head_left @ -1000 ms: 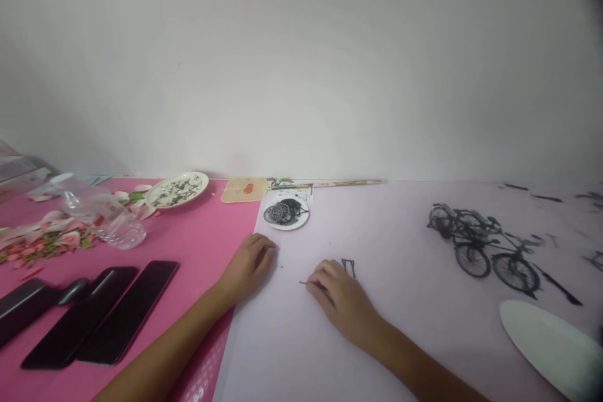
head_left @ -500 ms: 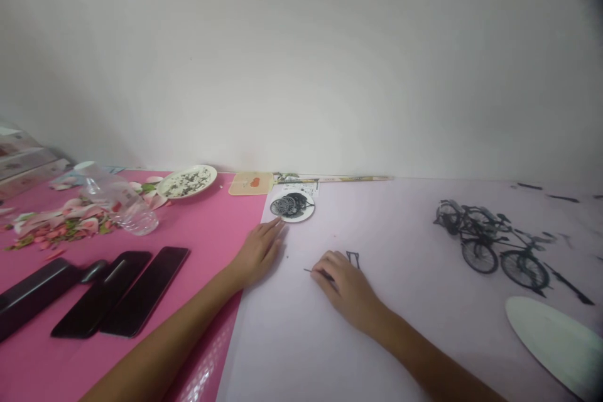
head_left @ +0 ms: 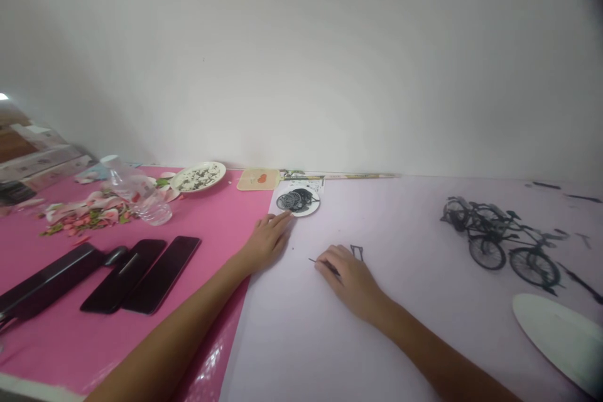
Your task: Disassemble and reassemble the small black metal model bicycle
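My left hand point(head_left: 267, 242) lies with its fingers stretched out, their tips at the near edge of a small white plate point(head_left: 314, 208). Dark spoked wheels point(head_left: 289, 201) and other black parts are piled on that plate. Low over the pale sheet, my right hand point(head_left: 352, 281) is closed in a pinch on a thin black rod-like piece point(head_left: 311, 259); its tip pokes out to the left, and the fingers hide the rest. Just behind the right hand lies a small black frame-shaped part point(head_left: 357, 252). Black model bicycles point(head_left: 499, 242) stand close together to the right.
On the pink left side are two dark phones point(head_left: 162, 276), a black box-like object point(head_left: 51, 279), a clear bottle point(head_left: 151, 204), pink petals point(head_left: 101, 210) and a plate with bits point(head_left: 221, 169). A white oval plate point(head_left: 556, 333) lies at right, near loose black parts point(head_left: 581, 282).
The camera view has turned slightly left, so everything on the table appears farther right. Both hands keep nearly the same pose and place; the right still pinches the thin black piece.
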A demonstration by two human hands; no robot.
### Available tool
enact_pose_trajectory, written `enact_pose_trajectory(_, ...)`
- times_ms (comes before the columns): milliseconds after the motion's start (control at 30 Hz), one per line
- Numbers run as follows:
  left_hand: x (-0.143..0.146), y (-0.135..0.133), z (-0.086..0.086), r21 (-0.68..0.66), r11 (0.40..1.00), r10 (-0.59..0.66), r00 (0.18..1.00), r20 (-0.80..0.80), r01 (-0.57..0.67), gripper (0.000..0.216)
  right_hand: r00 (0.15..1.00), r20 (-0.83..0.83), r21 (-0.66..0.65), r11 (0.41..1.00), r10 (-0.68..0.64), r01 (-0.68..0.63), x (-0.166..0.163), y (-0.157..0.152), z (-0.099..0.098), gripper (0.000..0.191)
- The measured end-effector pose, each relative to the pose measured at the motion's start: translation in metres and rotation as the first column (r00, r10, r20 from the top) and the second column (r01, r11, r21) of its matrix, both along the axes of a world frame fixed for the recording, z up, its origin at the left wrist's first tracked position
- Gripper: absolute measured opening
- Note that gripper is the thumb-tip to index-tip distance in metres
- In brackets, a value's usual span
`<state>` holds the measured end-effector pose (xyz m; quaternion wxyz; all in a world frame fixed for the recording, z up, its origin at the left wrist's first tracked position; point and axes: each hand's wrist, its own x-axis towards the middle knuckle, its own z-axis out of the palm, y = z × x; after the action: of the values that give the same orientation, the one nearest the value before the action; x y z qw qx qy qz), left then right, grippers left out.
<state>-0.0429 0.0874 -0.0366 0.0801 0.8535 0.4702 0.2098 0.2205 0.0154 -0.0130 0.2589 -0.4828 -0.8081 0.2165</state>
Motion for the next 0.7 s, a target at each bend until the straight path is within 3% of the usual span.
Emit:
enact_pose_trajectory(233,0.002,-0.002,0.004,0.019,1.0,-0.022,1.0,0.021,0.021,0.051,1.0,0.008,0.005,1.0,0.0,0.0,0.0,0.001,0.001,0.023)
enact_pose_trajectory(467,0.002,-0.004,0.008,0.058,0.998,-0.022,0.998,0.057,0.018,0.027,1.0,0.008,0.003,1.0,0.005,-0.005,0.0,0.002,-0.001,0.023)
enact_pose_trajectory(700,0.001,-0.007,0.011,0.09,0.99,0.108,0.994,0.011,-0.109,0.024,1.0,0.02,0.004,1.0,0.011,-0.011,0.001,0.001,-0.001,0.025)
